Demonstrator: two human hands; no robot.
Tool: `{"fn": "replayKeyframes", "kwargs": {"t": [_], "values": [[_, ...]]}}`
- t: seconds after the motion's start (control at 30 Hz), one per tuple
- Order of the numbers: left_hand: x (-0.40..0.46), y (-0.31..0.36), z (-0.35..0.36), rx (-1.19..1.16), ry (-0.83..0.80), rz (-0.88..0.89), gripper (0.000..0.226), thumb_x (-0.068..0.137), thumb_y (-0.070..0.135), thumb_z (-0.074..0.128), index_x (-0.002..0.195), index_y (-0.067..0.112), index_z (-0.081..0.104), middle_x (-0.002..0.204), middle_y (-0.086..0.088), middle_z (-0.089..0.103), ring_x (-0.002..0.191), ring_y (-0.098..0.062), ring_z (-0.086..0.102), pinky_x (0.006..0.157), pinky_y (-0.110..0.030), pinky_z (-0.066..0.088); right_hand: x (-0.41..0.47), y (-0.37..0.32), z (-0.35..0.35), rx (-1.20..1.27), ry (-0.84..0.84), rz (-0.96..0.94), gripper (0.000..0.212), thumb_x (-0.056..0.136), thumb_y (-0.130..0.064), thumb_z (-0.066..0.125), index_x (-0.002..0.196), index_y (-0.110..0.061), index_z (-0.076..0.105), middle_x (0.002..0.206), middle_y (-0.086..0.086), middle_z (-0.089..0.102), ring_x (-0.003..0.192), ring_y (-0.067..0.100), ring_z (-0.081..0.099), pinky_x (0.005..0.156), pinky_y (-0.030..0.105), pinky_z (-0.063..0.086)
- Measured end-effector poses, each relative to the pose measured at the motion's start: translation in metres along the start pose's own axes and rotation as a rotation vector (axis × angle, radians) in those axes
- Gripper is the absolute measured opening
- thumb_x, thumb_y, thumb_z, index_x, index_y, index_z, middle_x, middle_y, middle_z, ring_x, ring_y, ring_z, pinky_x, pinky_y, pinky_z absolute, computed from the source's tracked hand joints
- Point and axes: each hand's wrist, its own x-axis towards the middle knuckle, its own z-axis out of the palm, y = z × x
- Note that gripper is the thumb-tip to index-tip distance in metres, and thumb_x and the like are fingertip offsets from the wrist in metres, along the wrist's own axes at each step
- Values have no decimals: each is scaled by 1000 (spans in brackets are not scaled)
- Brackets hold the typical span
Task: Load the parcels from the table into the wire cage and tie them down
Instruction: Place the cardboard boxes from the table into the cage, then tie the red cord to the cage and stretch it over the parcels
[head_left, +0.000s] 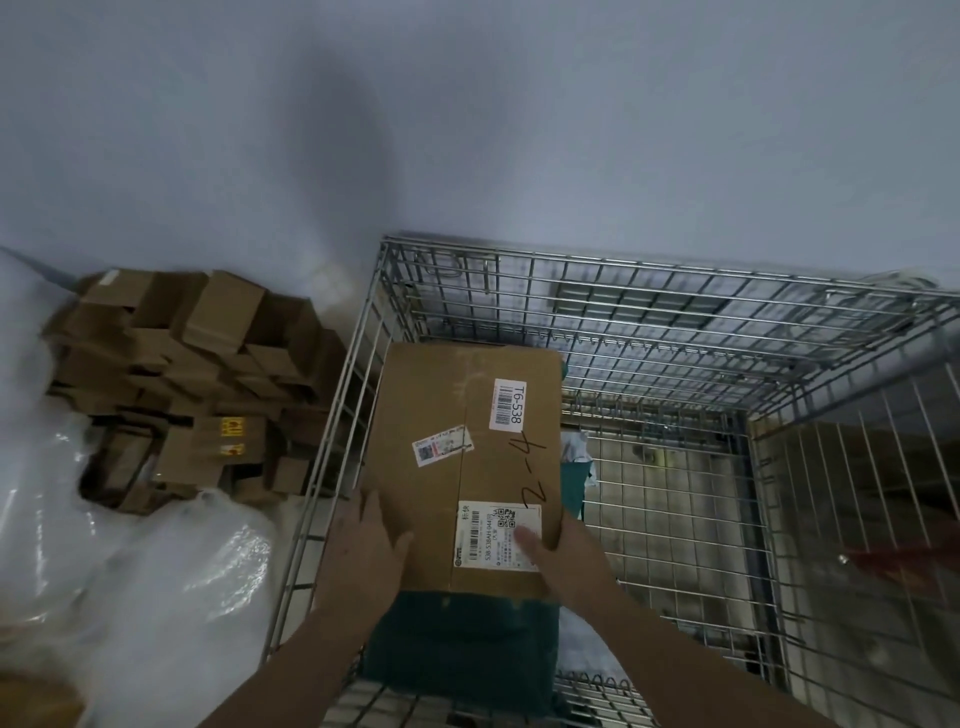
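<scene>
Nearest the camera, 2 bare forearms reach forward over the near rim of the wire cage (675, 322). The left hand (363, 551) lies against the near left edge of a cardboard parcel (462, 467), fingers straight and pressed along its side. The right hand (566, 551) holds the near right corner, thumb laid flat on the white shipping label (498, 538) and the other fingers out of sight round the edge, so how tightly they clasp cannot be told. The parcel sits inside the cage, hard against its left wall, resting on something dark green (467, 649) that shows below its near end.

This looks like the placing step, with tying down not yet begun. To do it well, the parcel should probably be slid flush into the left back corner, keeping both palms on its sides so it stays level on the green layer and does not tip toward the open floor of the cage to the right. Fingers need to come clear of the wire before the parcel is pushed tight against it.

Further off, outside the cage to the left, lie clear plastic wrap (171, 561) and a heap of small brown boxes (187, 374). Beyond is a plain pale wall (467, 130).
</scene>
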Motion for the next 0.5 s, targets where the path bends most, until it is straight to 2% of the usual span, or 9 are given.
{"fn": "replayKeyframes", "kwargs": {"t": [0.07,0.13,0.23,0.33,0.4,0.47,0.5], "values": [[1,0,-5,15,-62,9,81,102,48,52,162,11,12,171,-9,6,156,-27,15,125,-42,23,-3,-9,-15,-181,-102,-30,37,95,-52,57,126,-32,59,117,-14,70,101,10,67,88,29,57],[0,3,-15,17,-90,25,80,101,48,54,161,10,17,170,-9,10,154,-27,21,124,-42,26,-10,-24,-35,-329,-180,-85,39,98,-52,52,130,-31,57,127,-11,68,111,14,66,88,30,54],[-8,16,-43,-2,-108,123,64,97,46,62,148,16,41,154,-5,41,135,-23,47,113,-41,42,-25,-55,-69,-473,-211,-176,41,100,-51,48,135,-29,53,130,-6,66,113,18,65,91,34,54],[-28,39,-94,13,-198,230,49,96,44,64,138,24,51,135,2,58,118,-15,58,103,-35,50,-50,-97,-113,-646,-199,-250,51,98,-58,46,140,-31,48,137,-2,59,119,22,59,100,36,48],[-47,62,-142,107,-198,317,53,98,47,59,144,24,47,143,0,55,124,-16,55,106,-35,47,-76,-133,-148,-749,-159,-298,62,94,-67,43,146,-32,42,146,4,51,127,25,53,108,43,43],[-69,91,-201,213,-174,388,60,101,48,53,151,18,39,154,-4,44,137,-21,47,112,-35,41,-109,-176,-189,-811,-91,-321,73,94,-70,39,154,-28,32,157,7,39,141,30,40,116,47,32],[-82,105,-231,239,-158,418,57,102,46,53,151,18,40,154,-4,45,137,-21,47,111,-34,41,-126,-197,-209,-828,-54,-330,78,94,-71,37,157,-26,26,161,7,31,146,31,33,118,47,27]]}}
